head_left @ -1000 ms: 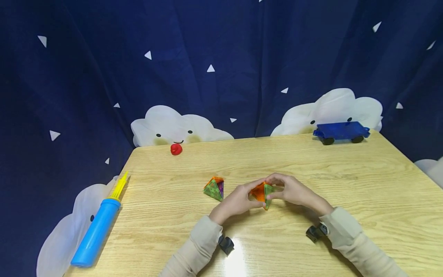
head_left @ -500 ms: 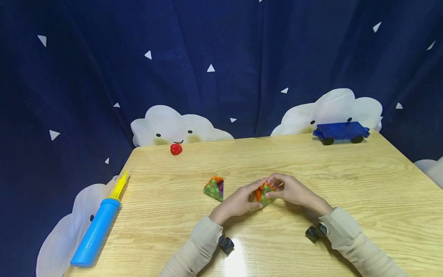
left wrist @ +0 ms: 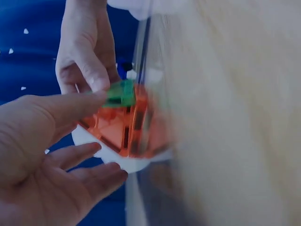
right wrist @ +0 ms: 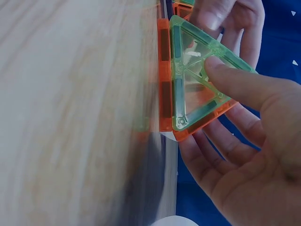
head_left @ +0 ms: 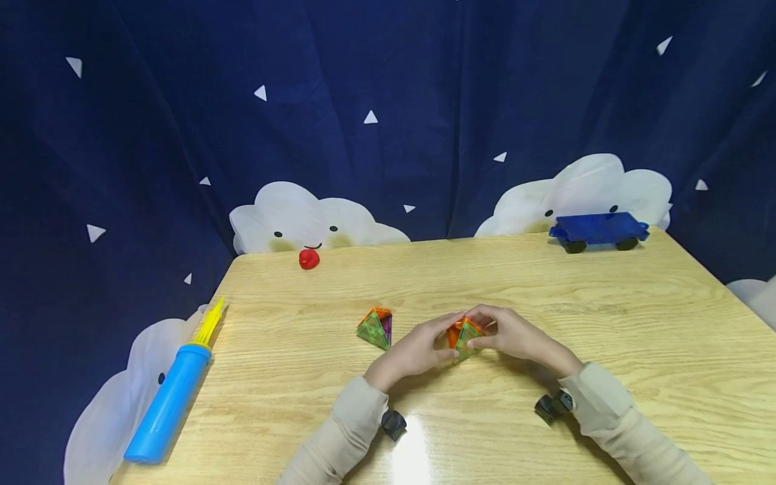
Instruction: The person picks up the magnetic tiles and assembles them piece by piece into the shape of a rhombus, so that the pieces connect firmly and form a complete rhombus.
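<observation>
Between both hands, on the table, stands a small pyramid of magnetic tiles [head_left: 468, 341], with see-through orange sides and a green triangle. The right hand [head_left: 512, 335] pinches it: in the right wrist view the thumb lies on the green tile [right wrist: 193, 77] and the fingers are behind the orange ones. From the other side the left hand [head_left: 418, 347] holds it, its thumb at the green tile's edge in the left wrist view and its index finger at the top. Left of the hands a second tile pyramid [head_left: 376, 329], green, orange and purple, stands on the table.
A blue pump [head_left: 170, 404] with a yellow nozzle lies along the table's left edge. At the back are a small red toy [head_left: 308, 259] and, to the right, a blue wheeled toy wagon [head_left: 599, 231]. A dark blue curtain [head_left: 388, 101] hangs behind the table.
The held pyramid has turned so that its green face now shows more toward the head camera. The left thumb has shifted slightly up along it. The second pyramid has stayed put.
</observation>
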`<state>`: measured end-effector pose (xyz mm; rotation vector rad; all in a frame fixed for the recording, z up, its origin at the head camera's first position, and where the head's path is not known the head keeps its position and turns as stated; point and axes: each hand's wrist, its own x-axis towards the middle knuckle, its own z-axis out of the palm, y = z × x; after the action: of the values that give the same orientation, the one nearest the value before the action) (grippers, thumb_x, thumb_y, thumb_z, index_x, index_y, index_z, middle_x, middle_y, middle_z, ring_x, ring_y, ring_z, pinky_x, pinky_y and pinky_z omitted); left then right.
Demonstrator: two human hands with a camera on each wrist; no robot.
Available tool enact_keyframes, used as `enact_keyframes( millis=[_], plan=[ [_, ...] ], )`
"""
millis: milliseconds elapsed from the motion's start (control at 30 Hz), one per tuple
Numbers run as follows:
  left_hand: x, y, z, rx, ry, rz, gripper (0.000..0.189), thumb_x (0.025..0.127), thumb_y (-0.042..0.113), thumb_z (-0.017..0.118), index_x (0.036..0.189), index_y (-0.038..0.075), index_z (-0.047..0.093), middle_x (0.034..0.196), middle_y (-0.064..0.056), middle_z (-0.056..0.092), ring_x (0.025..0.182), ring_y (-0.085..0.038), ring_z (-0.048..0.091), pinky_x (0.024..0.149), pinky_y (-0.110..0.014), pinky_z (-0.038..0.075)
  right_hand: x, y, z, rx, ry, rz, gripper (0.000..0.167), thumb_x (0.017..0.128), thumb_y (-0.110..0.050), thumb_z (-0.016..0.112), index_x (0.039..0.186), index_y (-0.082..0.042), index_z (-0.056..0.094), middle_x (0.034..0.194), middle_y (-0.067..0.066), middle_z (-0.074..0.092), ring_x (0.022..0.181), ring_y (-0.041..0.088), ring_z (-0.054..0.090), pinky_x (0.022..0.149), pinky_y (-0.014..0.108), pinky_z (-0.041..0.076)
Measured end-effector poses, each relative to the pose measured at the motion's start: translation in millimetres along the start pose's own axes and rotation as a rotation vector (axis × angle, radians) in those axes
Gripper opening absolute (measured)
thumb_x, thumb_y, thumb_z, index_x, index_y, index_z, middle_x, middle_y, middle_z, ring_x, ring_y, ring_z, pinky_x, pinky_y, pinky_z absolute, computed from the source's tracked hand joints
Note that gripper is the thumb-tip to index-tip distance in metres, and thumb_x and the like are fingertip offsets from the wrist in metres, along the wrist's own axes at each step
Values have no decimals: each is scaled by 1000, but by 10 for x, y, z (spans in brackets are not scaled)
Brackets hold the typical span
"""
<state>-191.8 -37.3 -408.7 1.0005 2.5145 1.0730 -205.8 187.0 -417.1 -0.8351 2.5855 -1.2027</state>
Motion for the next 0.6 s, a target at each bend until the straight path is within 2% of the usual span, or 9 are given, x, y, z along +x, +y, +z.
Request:
enact_keyframes(
  millis=[200, 367, 467, 600],
  plan=[
    [-29, 62, -153, -20, 66, -25, 46, 94, 12, 60, 139, 8, 49, 141, -9, 49, 131, -23, 43, 108, -37, 36, -9, -9, -11, 0, 0, 6, 37, 83, -19, 74, 113, -2, 60, 101, 6, 64, 93, 20, 60, 82, 39, 53],
    [-96, 47, -321, -29, 159, -46, 42, 95, 14, 59, 135, 10, 53, 141, -10, 48, 133, -25, 41, 108, -43, 35, -15, -8, -6, -5, 5, 36, 39, 83, -19, 74, 115, -3, 60, 103, 5, 64, 94, 20, 59, 84, 40, 52],
    [-170, -21, -409, -15, 199, -67, 41, 94, 14, 60, 135, 11, 54, 143, -11, 46, 135, -27, 37, 109, -45, 34, -1, -14, 6, -7, 7, 44, 39, 83, -20, 74, 115, -3, 60, 104, 6, 64, 95, 21, 58, 84, 40, 51],
    [-277, -170, -496, 28, 246, -52, 42, 93, 12, 61, 134, 5, 54, 144, -16, 42, 140, -34, 28, 109, -50, 31, 2, -23, 15, -7, 8, 57, 39, 83, -20, 74, 116, -3, 60, 104, 6, 64, 97, 22, 59, 85, 40, 51]
  ],
)
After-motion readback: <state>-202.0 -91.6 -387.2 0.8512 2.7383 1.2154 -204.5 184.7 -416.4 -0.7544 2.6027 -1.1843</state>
